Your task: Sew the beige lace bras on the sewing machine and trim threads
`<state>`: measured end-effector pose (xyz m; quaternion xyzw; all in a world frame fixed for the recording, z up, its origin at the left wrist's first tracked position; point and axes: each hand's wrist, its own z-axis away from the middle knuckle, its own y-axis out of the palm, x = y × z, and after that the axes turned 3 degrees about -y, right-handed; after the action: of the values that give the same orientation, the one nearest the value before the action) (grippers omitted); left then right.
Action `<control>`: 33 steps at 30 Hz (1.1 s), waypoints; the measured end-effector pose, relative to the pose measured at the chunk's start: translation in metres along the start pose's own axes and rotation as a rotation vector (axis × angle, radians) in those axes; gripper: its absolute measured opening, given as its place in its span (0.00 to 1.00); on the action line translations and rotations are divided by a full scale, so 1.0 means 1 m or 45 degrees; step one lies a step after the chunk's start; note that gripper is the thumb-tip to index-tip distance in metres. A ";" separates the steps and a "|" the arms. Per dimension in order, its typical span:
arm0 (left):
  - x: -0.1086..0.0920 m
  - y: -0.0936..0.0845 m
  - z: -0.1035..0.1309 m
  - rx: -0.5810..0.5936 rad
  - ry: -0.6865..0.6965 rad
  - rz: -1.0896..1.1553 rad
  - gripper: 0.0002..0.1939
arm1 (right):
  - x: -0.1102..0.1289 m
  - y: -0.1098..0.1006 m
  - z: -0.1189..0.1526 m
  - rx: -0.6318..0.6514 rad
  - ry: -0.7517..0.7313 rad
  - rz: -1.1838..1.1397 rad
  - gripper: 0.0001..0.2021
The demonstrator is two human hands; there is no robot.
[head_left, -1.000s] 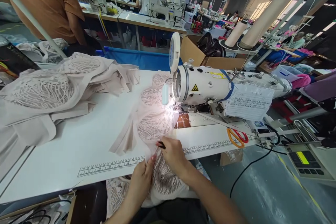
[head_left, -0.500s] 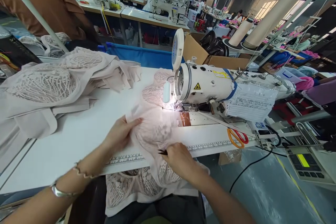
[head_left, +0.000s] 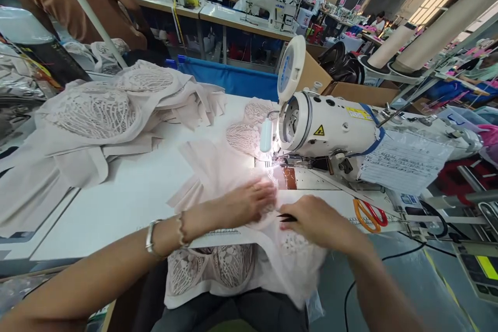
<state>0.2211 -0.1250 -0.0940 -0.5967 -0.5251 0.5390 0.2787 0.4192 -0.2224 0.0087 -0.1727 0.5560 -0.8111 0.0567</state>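
Observation:
My left hand [head_left: 252, 201] lies over a pale pink lace bra piece [head_left: 208, 166], fingers stretched out and a little blurred, just in front of the sewing machine's lit needle area. To its right my right hand [head_left: 315, 220] is closed around a small black tool with pointed tips [head_left: 287, 217]; snips or tweezers, I cannot tell which. Part of the pink fabric hangs under this hand over the table edge. Behind the needle, finished-looking lace cups [head_left: 243, 137] lie beside the white sewing machine [head_left: 330, 122]. Another lace bra [head_left: 210, 270] rests on my lap.
A pile of pale lace bras [head_left: 93, 114] covers the table's left side. Orange-handled scissors [head_left: 365, 216] and red ones lie at the right. A handwritten sheet [head_left: 404, 161] hangs on the machine. Thread cones [head_left: 392, 46] stand behind. A person in brown [head_left: 89, 0] is at the upper left.
My left hand has moved right, from the fabric's left edge onto the lace near the needle. My right hand has shifted right with the black tool, and the fabric has slid forward over the edge.

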 end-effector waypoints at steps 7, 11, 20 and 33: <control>-0.009 0.032 -0.027 -0.087 -0.189 -0.026 0.26 | -0.051 0.008 -0.038 -0.322 0.305 0.268 0.11; 0.014 0.021 -0.024 -0.212 -0.104 0.146 0.17 | -0.057 0.047 -0.077 -0.595 0.478 -0.054 0.07; 0.007 0.026 -0.046 -0.080 -0.314 -0.544 0.22 | -0.064 0.076 -0.083 -0.920 0.451 -0.176 0.10; 0.010 0.029 -0.043 -0.123 -0.187 -0.501 0.28 | -0.052 0.088 -0.076 -1.067 0.107 0.243 0.15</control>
<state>0.2694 -0.1138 -0.1120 -0.4545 -0.6757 0.4903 0.3107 0.4332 -0.1736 -0.1083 -0.0956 0.8526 -0.5127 0.0338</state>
